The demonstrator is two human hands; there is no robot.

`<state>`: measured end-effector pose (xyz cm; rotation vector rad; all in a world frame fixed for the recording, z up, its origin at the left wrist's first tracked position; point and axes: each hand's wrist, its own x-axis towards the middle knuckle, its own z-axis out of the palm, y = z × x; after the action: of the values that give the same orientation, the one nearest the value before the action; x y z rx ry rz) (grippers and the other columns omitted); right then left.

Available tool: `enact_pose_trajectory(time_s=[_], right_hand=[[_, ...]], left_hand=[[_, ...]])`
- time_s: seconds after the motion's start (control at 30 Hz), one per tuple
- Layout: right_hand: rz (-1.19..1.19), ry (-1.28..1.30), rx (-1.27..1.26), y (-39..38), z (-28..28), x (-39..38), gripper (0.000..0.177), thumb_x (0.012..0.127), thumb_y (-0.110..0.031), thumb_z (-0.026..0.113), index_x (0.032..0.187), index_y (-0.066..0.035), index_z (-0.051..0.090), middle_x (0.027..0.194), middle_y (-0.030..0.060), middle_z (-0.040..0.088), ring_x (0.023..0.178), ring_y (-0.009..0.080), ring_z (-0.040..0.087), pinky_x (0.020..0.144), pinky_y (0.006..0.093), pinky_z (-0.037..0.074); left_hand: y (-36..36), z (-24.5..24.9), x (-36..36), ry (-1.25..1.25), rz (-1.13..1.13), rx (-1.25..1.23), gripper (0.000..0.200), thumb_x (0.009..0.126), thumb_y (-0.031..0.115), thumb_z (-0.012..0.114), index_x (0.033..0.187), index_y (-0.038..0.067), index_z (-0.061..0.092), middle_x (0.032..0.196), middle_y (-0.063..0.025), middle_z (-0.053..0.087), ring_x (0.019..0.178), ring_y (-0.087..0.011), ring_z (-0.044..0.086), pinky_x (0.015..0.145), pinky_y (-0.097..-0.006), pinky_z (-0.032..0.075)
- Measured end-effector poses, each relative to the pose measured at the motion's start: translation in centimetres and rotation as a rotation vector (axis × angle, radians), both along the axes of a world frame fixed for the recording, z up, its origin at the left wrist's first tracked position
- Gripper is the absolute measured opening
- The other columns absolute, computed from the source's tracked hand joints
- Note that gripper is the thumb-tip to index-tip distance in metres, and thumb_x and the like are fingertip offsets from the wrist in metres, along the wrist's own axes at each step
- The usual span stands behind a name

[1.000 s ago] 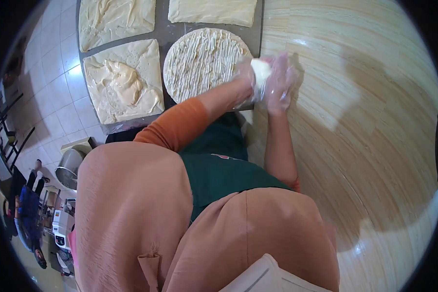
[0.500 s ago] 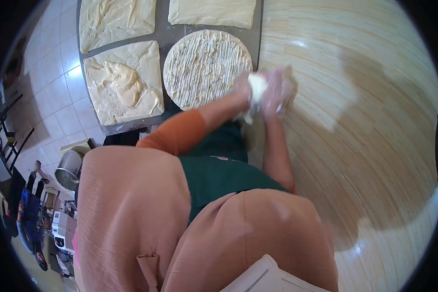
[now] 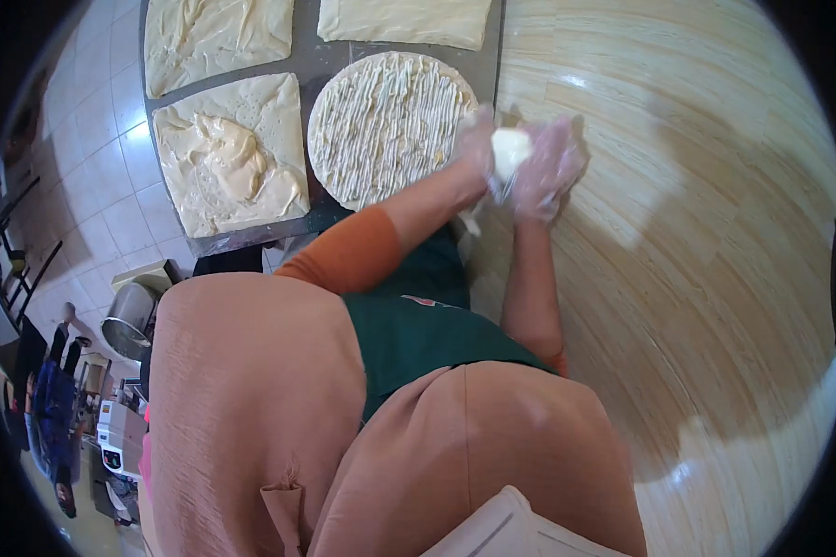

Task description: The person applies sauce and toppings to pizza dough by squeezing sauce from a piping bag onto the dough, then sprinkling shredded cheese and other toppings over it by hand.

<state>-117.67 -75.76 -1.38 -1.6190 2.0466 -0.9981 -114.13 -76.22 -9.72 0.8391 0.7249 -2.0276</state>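
Observation:
My right hand [image 3: 545, 169], in a clear plastic glove, is closed around a plastic bag of white cream [image 3: 511, 151]. The white bulge of the bag shows between my two hands. Just left of it is my left hand [image 3: 475, 147], also gloved and blurred, at the bag's side; its fingers are too smeared to read. Close by on the left lies a round flat dough [image 3: 390, 130], covered with thin white lines of cream. Below the hands, a small white strip [image 3: 472, 223] hangs near the apron.
Rectangular dough sheets [image 3: 279, 102] lie on the dark grey tabletop [image 3: 304, 67], one with a cream mound [image 3: 237, 162]. At right is a wood-patterned surface [image 3: 678, 232]. A metal pot [image 3: 128, 320] and a white machine [image 3: 121, 434] stand lower left, near another person [image 3: 58, 418].
Both hands and the bag have shifted a little to the right, away from the round dough. A wider gap shows between my left hand and the white bulge.

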Motion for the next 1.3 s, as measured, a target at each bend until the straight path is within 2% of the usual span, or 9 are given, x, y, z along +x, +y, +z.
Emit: enact_pose_trajectory(time_s=[0.17,0.27,0.37,0.47,0.6,0.83,0.97,1.1,1.3], right_hand=[[0.033,0.33,0.308,-0.6,0.2,-1.0,0.03,0.099,-0.02,0.049,0.082,0.002,0.059,0.074,0.0067,0.059,0.065,0.0151,0.053,0.065,0.0353,0.048],[0.057,0.021,0.26,7.9,-1.6,-3.7,0.027,0.099,-0.019,0.047,0.105,0.004,0.061,0.082,0.0081,0.061,0.071,0.0164,0.055,0.065,0.0354,0.048],[-0.077,-0.045,0.532,8.1,1.7,-1.4,0.042,0.098,-0.033,0.043,0.089,0.003,0.062,0.071,0.0146,0.06,0.066,0.0271,0.058,0.062,0.0391,0.046],[-0.123,-0.038,0.484,4.3,0.1,-2.0,0.03,0.099,-0.024,0.048,0.107,0.002,0.06,0.083,0.0053,0.06,0.071,0.0143,0.054,0.061,0.0315,0.043],[-0.013,-0.117,0.324,-2.4,2.1,0.0,0.035,0.099,-0.03,0.048,0.079,-0.001,0.055,0.072,0.0027,0.055,0.063,0.0116,0.049,0.057,0.0316,0.042],[-0.036,0.03,0.262,8.8,-1.4,-3.1,0.05,0.097,-0.04,0.044,0.065,-0.002,0.054,0.056,0.0065,0.05,0.055,0.0228,0.05,0.053,0.0391,0.039],[-0.185,-0.168,0.329,0.7,2.1,0.6,0.057,0.098,-0.045,0.04,0.066,0.0,0.055,0.059,0.0079,0.053,0.057,0.023,0.051,0.059,0.041,0.04],[0.079,0.338,0.189,-0.1,-0.4,-2.2,0.033,0.098,-0.026,0.049,0.101,0.004,0.063,0.073,0.0118,0.06,0.066,0.0217,0.056,0.064,0.0379,0.046],[-0.09,-0.07,0.314,8.2,0.1,-2.2,0.05,0.099,-0.038,0.042,0.068,-0.002,0.057,0.056,0.0065,0.051,0.051,0.0201,0.048,0.053,0.0389,0.038]], left_hand=[[3.0,-2.5,-2.1,-0.211,-0.049,0.011,0.047,0.097,0.043,0.04,0.107,0.0,0.054,0.091,-0.0169,0.062,0.075,-0.0279,0.065,0.065,-0.0414,0.055],[10.4,-3.8,-2.9,-0.111,-0.086,0.103,0.042,0.097,0.039,0.04,0.107,0.001,0.055,0.092,-0.0163,0.061,0.076,-0.0278,0.064,0.066,-0.0421,0.054],[13.8,-3.4,-2.7,-0.049,-0.088,0.219,0.037,0.095,0.035,0.041,0.102,0.003,0.058,0.092,-0.0157,0.062,0.077,-0.0277,0.064,0.067,-0.0437,0.053],[7.5,-1.9,-1.6,-0.091,-0.071,0.117,0.037,0.095,0.036,0.043,0.097,0.004,0.061,0.091,-0.0156,0.063,0.077,-0.0279,0.065,0.066,-0.0445,0.053],[-2.3,0.5,0.4,-0.016,-0.053,-0.002,0.038,0.095,0.038,0.044,0.093,0.005,0.062,0.09,-0.0151,0.063,0.075,-0.0284,0.065,0.064,-0.0453,0.052],[16.8,-8.9,-6.2,-0.202,-0.249,0.011,0.034,0.094,0.031,0.04,0.106,0.002,0.054,0.09,-0.0155,0.06,0.075,-0.026,0.064,0.067,-0.044,0.051],[4.2,-2.2,-2.4,-0.294,-0.159,0.006,0.037,0.092,0.038,0.046,0.092,0.004,0.06,0.076,-0.0135,0.059,0.062,-0.0229,0.058,0.056,-0.0412,0.048],[0.9,-0.3,-1.1,-0.118,-0.125,0.092,0.04,0.089,0.041,0.046,0.088,0.004,0.06,0.076,-0.0141,0.061,0.061,-0.0279,0.06,0.056,-0.0479,0.046],[13.9,-7.0,-6.1,-0.085,-0.123,0.101,0.035,0.091,0.035,0.042,0.1,0.004,0.056,0.088,-0.0147,0.059,0.071,-0.0249,0.06,0.065,-0.0431,0.048]])
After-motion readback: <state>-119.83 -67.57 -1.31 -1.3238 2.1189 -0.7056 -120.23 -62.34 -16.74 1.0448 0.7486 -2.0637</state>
